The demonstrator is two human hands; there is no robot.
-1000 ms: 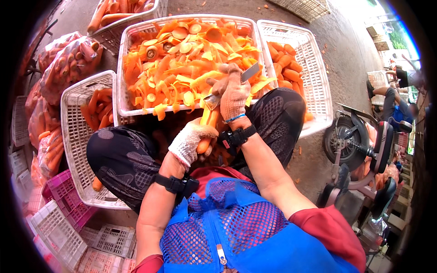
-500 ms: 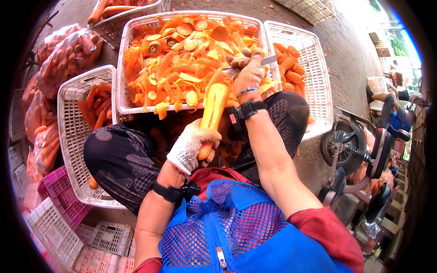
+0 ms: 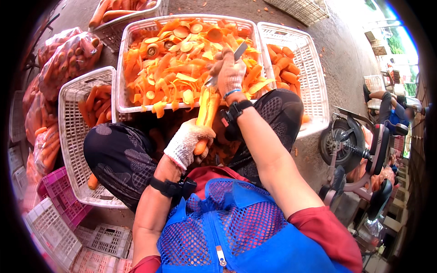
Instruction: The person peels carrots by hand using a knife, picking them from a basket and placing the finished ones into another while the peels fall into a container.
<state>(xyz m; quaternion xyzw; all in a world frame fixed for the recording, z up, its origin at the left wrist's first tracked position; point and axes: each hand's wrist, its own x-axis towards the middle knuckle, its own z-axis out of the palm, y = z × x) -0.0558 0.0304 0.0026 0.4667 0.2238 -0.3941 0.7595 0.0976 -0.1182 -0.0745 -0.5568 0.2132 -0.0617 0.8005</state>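
My left hand (image 3: 187, 143), in a whitish knit glove, is closed round the lower end of a large carrot (image 3: 207, 111). The carrot tilts up and away, its long top face pale yellow-orange where the skin is off. In a stained glove, my right hand (image 3: 229, 73) grips a metal peeler (image 3: 240, 51); its flat end sticks out above the fist and its working end is near the carrot's far tip. Both are over the near edge of a white crate (image 3: 122, 98) heaped with orange carrot peels (image 3: 173, 63) and cut ends.
A white crate (image 3: 318, 86) at the right holds smooth carrots (image 3: 284, 68). Left stands another crate (image 3: 68, 136) with unpeeled carrots (image 3: 96, 107). Bagged carrots (image 3: 68, 61) lie beyond it. Purple (image 3: 63, 195) and white crates (image 3: 109, 239) sit lower left. A wheeled vehicle (image 3: 341, 143) and a person (image 3: 396, 111) are at right.
My right hand has moved left and slightly up with the peeler, whose outer end now points more upward. The carrot and my left hand have shifted slightly left.
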